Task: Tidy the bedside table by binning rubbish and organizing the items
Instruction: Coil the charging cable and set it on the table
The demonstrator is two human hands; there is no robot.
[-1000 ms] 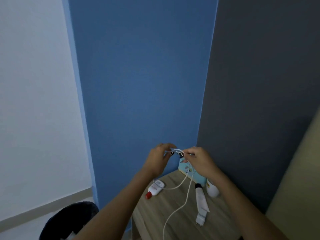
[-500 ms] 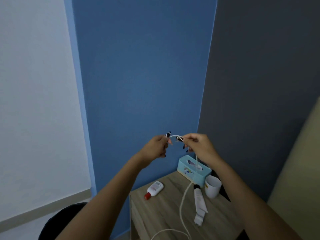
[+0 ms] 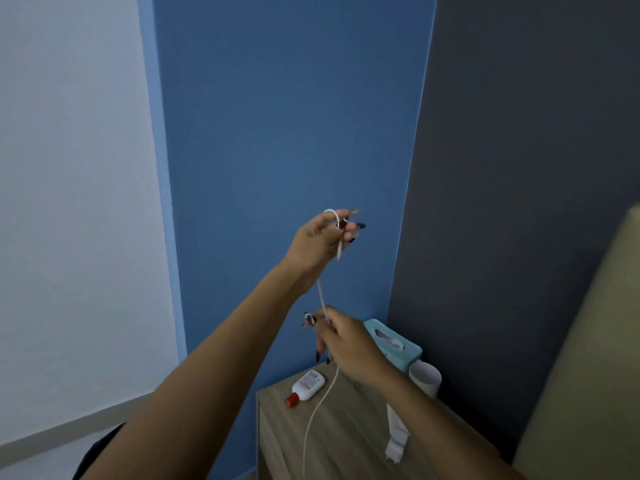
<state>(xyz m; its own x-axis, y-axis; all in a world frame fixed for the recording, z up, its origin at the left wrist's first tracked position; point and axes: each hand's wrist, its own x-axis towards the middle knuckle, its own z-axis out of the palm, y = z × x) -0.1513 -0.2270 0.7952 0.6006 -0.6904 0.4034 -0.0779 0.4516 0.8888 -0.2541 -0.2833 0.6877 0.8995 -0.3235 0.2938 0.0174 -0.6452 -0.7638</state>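
While the raised left hand (image 3: 320, 242) pinches the cable (image 3: 311, 420), the lower right hand (image 3: 349, 344) seemingly grips it.

Head camera (wide-angle) faces blue wall (image 3: 287, 133), tilted down; bedside table (image 3: 353, 431) near, low-right.

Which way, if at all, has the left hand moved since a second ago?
Yes. The left hand rose well above the tissue box, lifting the white cable.

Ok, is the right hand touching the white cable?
Touching. The head view shows the white cable entering the curled fingers of the right hand and coming out below them.
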